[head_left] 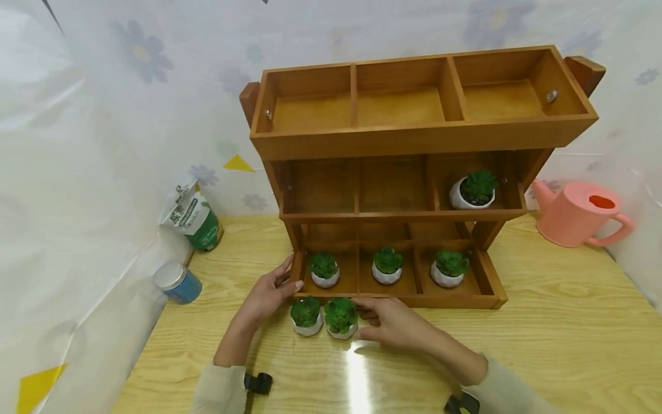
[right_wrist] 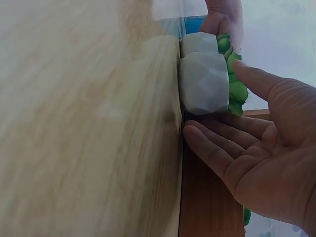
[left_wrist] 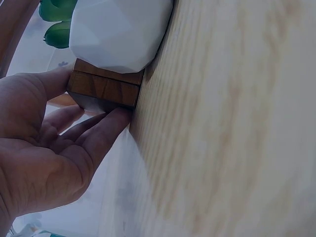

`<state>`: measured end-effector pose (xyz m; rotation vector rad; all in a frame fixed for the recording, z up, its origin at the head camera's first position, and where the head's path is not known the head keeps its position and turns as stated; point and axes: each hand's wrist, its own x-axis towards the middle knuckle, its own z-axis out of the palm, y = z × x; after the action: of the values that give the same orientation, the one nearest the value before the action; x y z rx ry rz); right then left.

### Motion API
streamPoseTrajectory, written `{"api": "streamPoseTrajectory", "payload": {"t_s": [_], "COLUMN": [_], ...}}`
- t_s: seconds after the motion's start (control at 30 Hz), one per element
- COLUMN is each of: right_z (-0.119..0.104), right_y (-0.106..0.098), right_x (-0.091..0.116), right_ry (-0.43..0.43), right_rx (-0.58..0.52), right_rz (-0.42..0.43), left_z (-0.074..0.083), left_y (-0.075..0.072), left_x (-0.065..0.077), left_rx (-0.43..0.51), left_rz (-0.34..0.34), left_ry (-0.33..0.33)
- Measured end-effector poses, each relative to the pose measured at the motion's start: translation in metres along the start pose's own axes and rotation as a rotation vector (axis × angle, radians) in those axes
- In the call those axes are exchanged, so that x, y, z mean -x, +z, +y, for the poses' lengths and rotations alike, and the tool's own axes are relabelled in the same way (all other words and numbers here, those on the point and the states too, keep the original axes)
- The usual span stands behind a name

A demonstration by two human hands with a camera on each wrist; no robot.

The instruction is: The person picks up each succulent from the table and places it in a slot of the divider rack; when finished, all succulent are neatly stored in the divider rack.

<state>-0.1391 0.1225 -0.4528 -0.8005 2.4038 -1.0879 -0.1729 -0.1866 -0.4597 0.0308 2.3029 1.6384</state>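
Note:
A tiered wooden shelf with divided compartments stands on the table. My left hand grips the left end of its bottom tier, thumb at the front rim and fingers along the outer side, as the left wrist view shows. Two potted succulents in white faceted pots stand side by side before the bottom tier: a left one and a right one. Just right of the latter is my right hand, thumb and fingers spread. In the right wrist view its fingertips lie close beside the white pot.
Three more succulents sit in the bottom tier, and another in the middle tier's right compartment. A pink watering can stands at right. On the left are a blue jar and a clipped green-white bag.

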Motion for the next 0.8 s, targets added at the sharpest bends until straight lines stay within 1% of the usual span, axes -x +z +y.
{"api": "streamPoseTrajectory", "payload": {"t_s": [0.17, 0.5, 0.8], "right_z": [-0.002, -0.007, -0.012], "right_y": [-0.001, 0.001, 0.007], "right_x": [-0.003, -0.010, -0.018], "right_ry": [-0.002, -0.009, -0.028], "right_rx": [-0.001, -0.009, 0.104], "right_rz": [0.010, -0.002, 0.000], "left_z": [0.001, -0.001, 0.000], "left_y": [0.001, 0.000, 0.001], "left_x": [0.000, 0.001, 0.000], "left_rx": [-0.001, -0.009, 0.002], "left_rz": [-0.003, 0.006, 0.009], "left_ry": [-0.001, 0.001, 0.010]}}
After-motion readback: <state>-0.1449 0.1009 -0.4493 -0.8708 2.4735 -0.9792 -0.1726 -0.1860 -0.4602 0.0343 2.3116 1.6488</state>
